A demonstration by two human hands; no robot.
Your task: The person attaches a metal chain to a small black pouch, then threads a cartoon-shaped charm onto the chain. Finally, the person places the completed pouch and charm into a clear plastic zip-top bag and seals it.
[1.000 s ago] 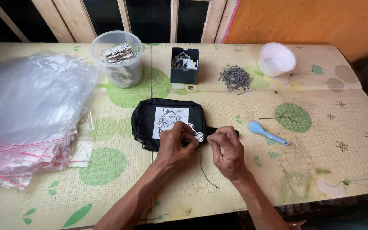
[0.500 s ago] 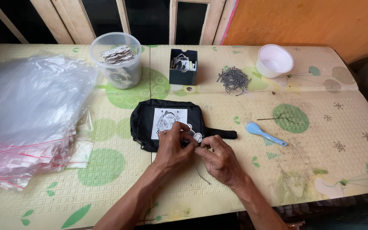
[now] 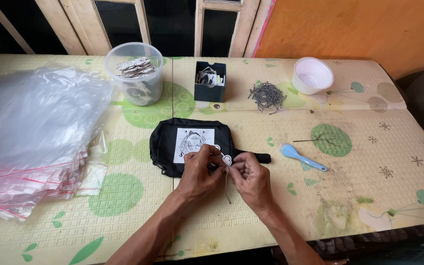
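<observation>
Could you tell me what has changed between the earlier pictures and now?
The right hand moved left, closing in until its fingers meet the left hand at the small white tag and thin cord. The black pouch, blue spoon and containers stayed put.

A heap of clear plastic bags [image 3: 30, 137] lies at the left of the table, their zip edges lined in red along the near side. A clear round tub [image 3: 134, 73] stands at the far side, left of centre, holding flat black-and-white tags [image 3: 134, 66]. Just right of it stands a small dark square box [image 3: 210, 82] with pale cards inside. On the black pouch [image 3: 192, 145] at centre sits a white rectangular label [image 3: 191, 143] with a black drawing. At the pouch's right end, a small round white tag [image 3: 226, 159] is pinched between the left hand [image 3: 199, 174] and right hand [image 3: 251, 177].
</observation>
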